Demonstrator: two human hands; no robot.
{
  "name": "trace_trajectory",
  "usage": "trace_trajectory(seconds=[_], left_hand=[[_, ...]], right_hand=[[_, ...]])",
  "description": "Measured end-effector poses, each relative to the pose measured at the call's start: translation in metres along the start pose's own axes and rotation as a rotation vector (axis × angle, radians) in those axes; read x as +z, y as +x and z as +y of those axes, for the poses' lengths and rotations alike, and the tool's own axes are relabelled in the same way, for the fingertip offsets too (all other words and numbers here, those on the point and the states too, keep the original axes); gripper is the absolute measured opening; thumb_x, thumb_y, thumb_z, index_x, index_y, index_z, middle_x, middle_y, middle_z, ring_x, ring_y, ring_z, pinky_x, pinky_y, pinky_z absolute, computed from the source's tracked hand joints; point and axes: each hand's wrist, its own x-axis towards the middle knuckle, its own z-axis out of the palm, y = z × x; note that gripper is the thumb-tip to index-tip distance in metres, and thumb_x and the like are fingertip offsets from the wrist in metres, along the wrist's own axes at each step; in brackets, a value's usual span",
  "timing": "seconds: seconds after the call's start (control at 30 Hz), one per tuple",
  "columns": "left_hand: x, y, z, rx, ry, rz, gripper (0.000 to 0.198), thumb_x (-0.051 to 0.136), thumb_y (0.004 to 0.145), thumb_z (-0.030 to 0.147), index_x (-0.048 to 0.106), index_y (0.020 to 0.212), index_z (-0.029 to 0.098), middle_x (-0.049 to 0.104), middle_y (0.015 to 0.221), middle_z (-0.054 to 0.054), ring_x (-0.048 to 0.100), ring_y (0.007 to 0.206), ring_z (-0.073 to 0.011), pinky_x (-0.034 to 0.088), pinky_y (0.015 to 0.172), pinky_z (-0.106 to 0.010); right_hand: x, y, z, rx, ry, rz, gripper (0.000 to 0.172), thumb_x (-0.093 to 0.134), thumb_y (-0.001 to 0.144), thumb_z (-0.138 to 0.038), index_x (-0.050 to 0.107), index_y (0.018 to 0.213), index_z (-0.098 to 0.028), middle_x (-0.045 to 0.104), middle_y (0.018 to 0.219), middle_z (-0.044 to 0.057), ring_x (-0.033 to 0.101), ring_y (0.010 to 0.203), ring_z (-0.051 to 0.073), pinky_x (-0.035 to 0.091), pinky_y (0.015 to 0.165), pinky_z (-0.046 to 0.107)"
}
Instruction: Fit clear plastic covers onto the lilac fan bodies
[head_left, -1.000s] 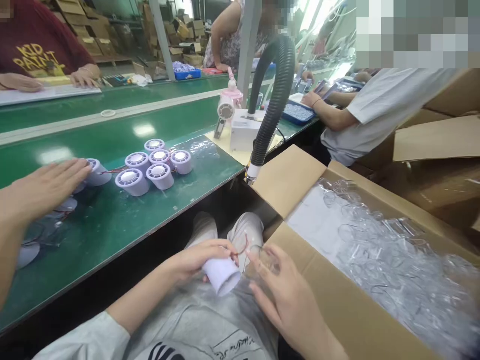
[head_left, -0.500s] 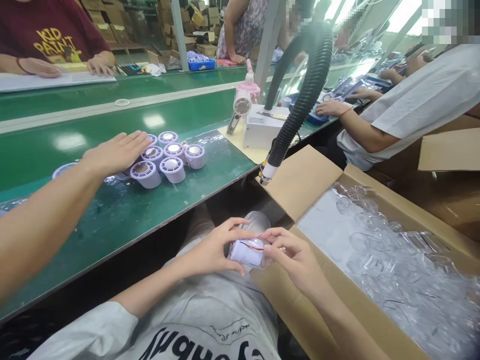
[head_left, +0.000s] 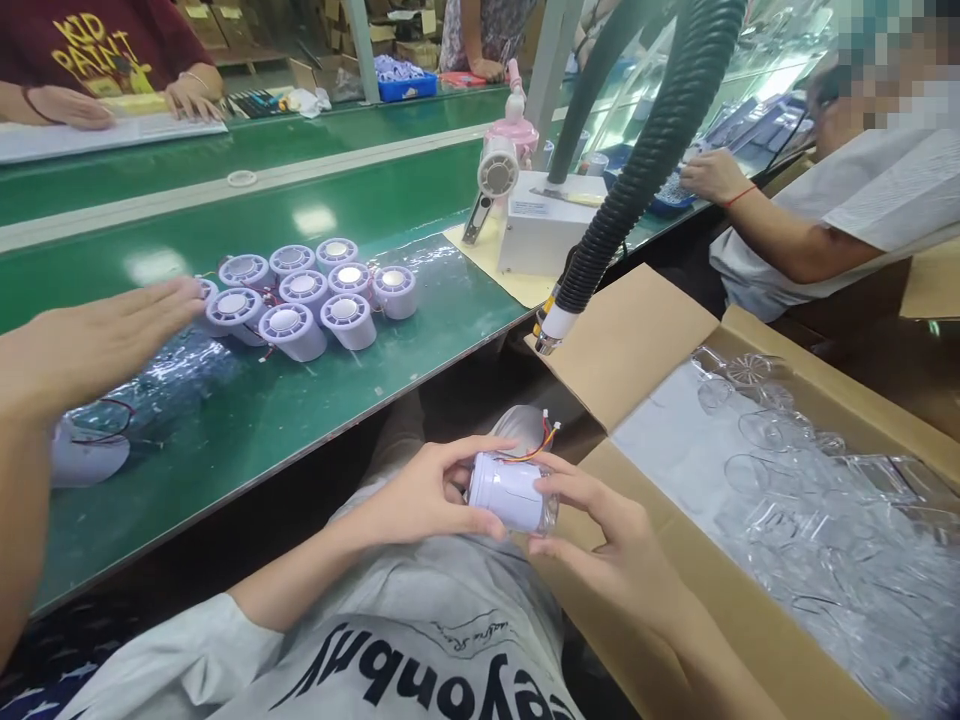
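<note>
1. Worktop point(head_left: 247, 420): green and glossy, extending to the left of the carton and beyond its far side.
2. Carton point(head_left: 630, 350): open, flaps spread; the landmark for all places given here. Many clear plastic parts point(head_left: 825, 520) lie loosely piled within it.
3. Black hose point(head_left: 637, 190): ribbed and arched, its pale-tipped end hanging just beside the carton's far left flap.
4. Co-worker's hand point(head_left: 112, 335): stretched over the worktop, well to the left of the carton, fingers extended together.
5. White unit point(head_left: 551, 230): box-shaped, on the worktop beyond the carton's far left flap.
6. Group of lavender cylinders point(head_left: 349, 325): standing close together on the worktop, left of the carton (one partly behind the co-worker's hand).
7. Left hand point(head_left: 427, 490): left of the carton, its fingers curled round the left end of a single cylinder.
8. Right hand point(head_left: 607, 510): before the carton's near left flap, fingers and thumb gripping a clear cover.
9. Held cylinder point(head_left: 502, 490): lying sideways between both hands, just left of the carton's near left flap.
10. Clear cover point(head_left: 551, 514): around the held cylinder's right end.
11. Wires point(head_left: 536, 450): red and yellow, rising above the held cylinder, with white connectors.
</note>
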Motion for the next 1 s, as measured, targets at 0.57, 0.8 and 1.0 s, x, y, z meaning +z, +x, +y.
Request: trace_trajectory(seconds=[0.57, 0.8, 1.0], left_hand=[[-0.006, -0.006, 0.001, 0.289, 0.275, -0.073, 0.079, 0.085, 0.066, 0.030, 0.052, 0.138, 0.031, 0.055, 0.141, -0.010, 0.050, 0.130, -0.0304, 0.044, 0.106, -0.044], [-0.003, -0.005, 0.001, 0.252, 0.256, -0.062, 0.077, 0.085, 0.067, 0.029, 0.053, 0.137, 0.030, 0.053, 0.142, -0.010, 0.049, 0.131, -0.0317, 0.046, 0.103, -0.044], [-0.005, -0.007, 0.001, 0.279, 0.257, -0.066, 0.075, 0.084, 0.067, 0.026, 0.054, 0.135, 0.030, 0.053, 0.142, -0.010, 0.048, 0.132, -0.0315, 0.046, 0.103, -0.044]], right_hand=[[-0.005, 0.003, -0.015, 0.482, 0.521, -0.105, 0.043, 0.078, 0.080, -0.025, 0.058, 0.117, -0.028, 0.067, 0.114, 0.004, 0.067, 0.100, 0.021, 0.058, 0.085, 0.031], [-0.003, 0.007, -0.015, 0.587, 0.683, -0.106, 0.045, 0.078, 0.079, -0.038, 0.054, 0.115, -0.025, 0.068, 0.104, 0.005, 0.066, 0.089, 0.021, 0.056, 0.072, 0.029], [-0.002, 0.012, -0.014, 0.646, 0.792, -0.122, 0.043, 0.075, 0.082, -0.047, 0.053, 0.110, -0.023, 0.068, 0.092, 0.001, 0.066, 0.071, 0.013, 0.055, 0.067, 0.023]])
